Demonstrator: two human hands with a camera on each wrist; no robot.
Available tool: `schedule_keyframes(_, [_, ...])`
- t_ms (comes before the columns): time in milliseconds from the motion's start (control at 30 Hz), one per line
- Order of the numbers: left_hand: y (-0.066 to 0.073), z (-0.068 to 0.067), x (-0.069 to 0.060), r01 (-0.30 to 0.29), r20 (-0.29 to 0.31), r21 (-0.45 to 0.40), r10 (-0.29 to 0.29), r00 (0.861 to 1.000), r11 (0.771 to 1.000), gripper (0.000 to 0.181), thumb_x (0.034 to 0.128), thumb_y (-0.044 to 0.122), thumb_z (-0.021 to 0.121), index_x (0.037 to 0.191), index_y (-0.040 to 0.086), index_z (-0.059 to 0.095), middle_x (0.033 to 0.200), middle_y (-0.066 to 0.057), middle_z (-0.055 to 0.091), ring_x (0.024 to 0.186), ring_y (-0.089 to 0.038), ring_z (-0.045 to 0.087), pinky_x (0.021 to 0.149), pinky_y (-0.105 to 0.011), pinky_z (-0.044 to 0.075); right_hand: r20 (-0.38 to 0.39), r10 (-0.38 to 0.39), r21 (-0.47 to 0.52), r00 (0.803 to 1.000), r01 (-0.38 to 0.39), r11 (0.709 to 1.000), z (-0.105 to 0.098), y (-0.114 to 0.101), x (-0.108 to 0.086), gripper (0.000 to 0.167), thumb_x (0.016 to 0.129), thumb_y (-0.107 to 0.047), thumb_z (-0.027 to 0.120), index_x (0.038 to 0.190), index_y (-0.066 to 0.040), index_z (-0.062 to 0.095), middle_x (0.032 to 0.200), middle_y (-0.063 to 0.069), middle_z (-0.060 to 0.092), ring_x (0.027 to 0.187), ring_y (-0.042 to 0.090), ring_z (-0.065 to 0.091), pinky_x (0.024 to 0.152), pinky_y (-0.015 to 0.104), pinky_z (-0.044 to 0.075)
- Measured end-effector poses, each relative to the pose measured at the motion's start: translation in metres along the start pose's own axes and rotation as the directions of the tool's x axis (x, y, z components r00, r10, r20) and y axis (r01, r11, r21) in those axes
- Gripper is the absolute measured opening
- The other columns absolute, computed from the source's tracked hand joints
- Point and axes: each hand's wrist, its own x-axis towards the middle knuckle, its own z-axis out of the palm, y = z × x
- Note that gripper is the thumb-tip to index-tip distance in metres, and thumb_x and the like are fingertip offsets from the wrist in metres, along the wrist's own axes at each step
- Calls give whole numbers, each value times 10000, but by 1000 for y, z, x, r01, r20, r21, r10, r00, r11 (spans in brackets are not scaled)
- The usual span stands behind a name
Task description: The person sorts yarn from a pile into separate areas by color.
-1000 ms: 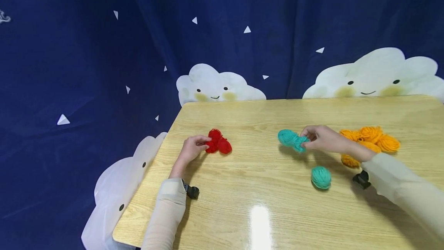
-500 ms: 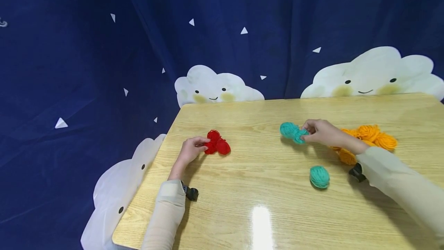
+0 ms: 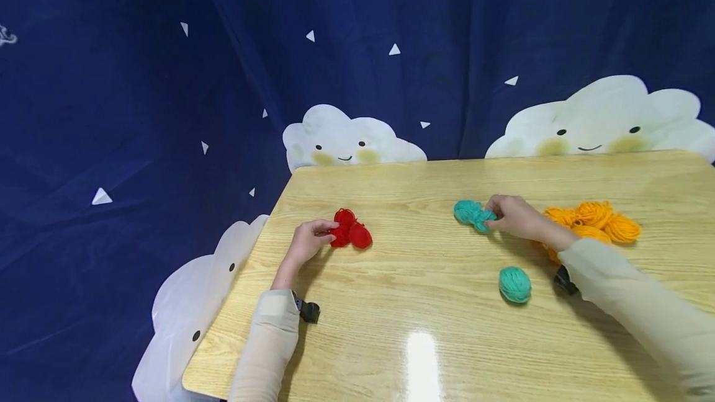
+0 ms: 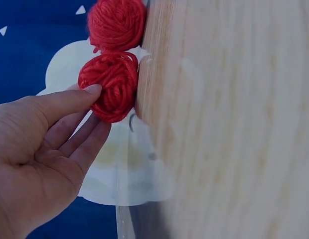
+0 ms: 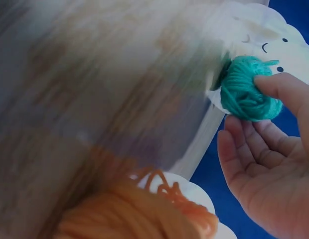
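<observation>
My left hand (image 3: 310, 239) pinches one of the red yarn balls (image 3: 339, 236) between thumb and fingers, at the table's left side. More red yarn sits against it, and the left wrist view shows a second red ball (image 4: 117, 22) beyond the pinched one (image 4: 110, 84). Farther right, my right hand (image 3: 514, 216) grips a teal yarn ball (image 3: 483, 221) by its near end, thumb on top. Another teal ball (image 3: 466, 210) adjoins it on the left. Only one teal ball (image 5: 250, 89) shows in the right wrist view.
A separate teal yarn ball (image 3: 514, 285) lies nearer on the wooden table (image 3: 391, 303). Several orange yarn balls (image 3: 594, 216) are grouped at the right, partly behind my right forearm. A dark blue curtain (image 3: 357, 30) with cloud shapes hangs along the table's back edge.
My right hand has moved the adjoining teal balls a little toward the back of the table, then slightly down. The left hand and red yarn stay in place.
</observation>
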Motion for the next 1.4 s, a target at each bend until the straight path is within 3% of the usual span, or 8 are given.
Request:
schedule_keyframes(233, [2, -2, -2, 22, 28, -43, -21, 999, 999, 344, 865, 48, 717, 1208, 67, 698, 1267, -133, 676, 1108, -293, 680, 925, -350, 573, 22, 34, -11, 999, -33, 999, 5, 4, -2, 255, 877, -134, 711, 1014, 48, 597, 815, 88, 632, 707, 144, 511, 634, 279, 447])
schedule_keyframes(367, [3, -3, -2, 26, 9, -74, -26, 1000, 997, 358, 871, 104, 729, 1226, 82, 689, 1266, -128, 678, 1152, -295, 659, 976, -371, 549, 0, 32, -17, 999, -32, 999, 7, 5, -3, 228, 869, -126, 715, 988, 34, 604, 812, 81, 633, 714, 145, 511, 641, 269, 444])
schedule_keyframes(467, [9, -5, -4, 26, -30, -142, -30, 999, 990, 396, 879, 140, 730, 1259, 53, 661, 1290, -162, 657, 1195, -322, 632, 1022, -402, 519, -14, 26, -29, 1000, -26, 999, 8, 6, -3, 222, 865, -125, 716, 982, 31, 610, 817, 84, 641, 722, 147, 521, 648, 271, 454])
schedule_keyframes(567, [13, -4, -2, 19, -89, -265, -45, 995, 964, 420, 888, 146, 721, 1285, 36, 634, 1327, -172, 630, 1245, -338, 596, 1065, -411, 485, -22, 32, -29, 999, -32, 999, 8, 7, -3, 237, 867, -126, 715, 1001, 41, 613, 834, 100, 650, 733, 155, 529, 659, 284, 466])
schedule_keyframes(633, [18, -2, -1, 7, -131, -359, -58, 990, 933, 429, 890, 121, 714, 1297, 25, 620, 1347, -183, 612, 1285, -352, 562, 1089, -393, 465, -23, 43, -23, 999, -44, 999, 9, 8, -3, 251, 872, -131, 710, 1020, 48, 616, 849, 109, 656, 742, 161, 532, 666, 288, 471])
schedule_keyframes(800, [26, 8, 3, -50, -184, -505, -51, 982, 862, 442, 881, 80, 715, 1308, 32, 613, 1363, -182, 599, 1312, -352, 537, 1058, -248, 477, -33, 54, -22, 998, -54, 998, 10, 10, -3, 267, 878, -147, 704, 1039, 51, 623, 847, 107, 653, 731, 169, 519, 652, 269, 453])
schedule_keyframes(1033, [40, 25, 4, -63, -140, -542, -16, 990, 838, 441, 875, 50, 713, 1303, 21, 614, 1366, -162, 604, 1306, -307, 553, 1049, -207, 474, -51, 42, -22, 998, -43, 999, 11, 8, -4, 261, 872, -151, 722, 1026, 42, 635, 832, 100, 649, 733, 169, 523, 656, 267, 451])
schedule_keyframes(1400, [59, 47, 3, -93, -33, -505, 89, 996, 858, 454, 907, 77, 684, 1343, 8, 576, 1406, -176, 566, 1348, -338, 499, 1151, -369, 401, -49, 38, -20, 998, -39, 999, 11, 7, -5, 282, 872, -149, 719, 1038, 62, 632, 845, 119, 661, 739, 167, 540, 671, 303, 476])
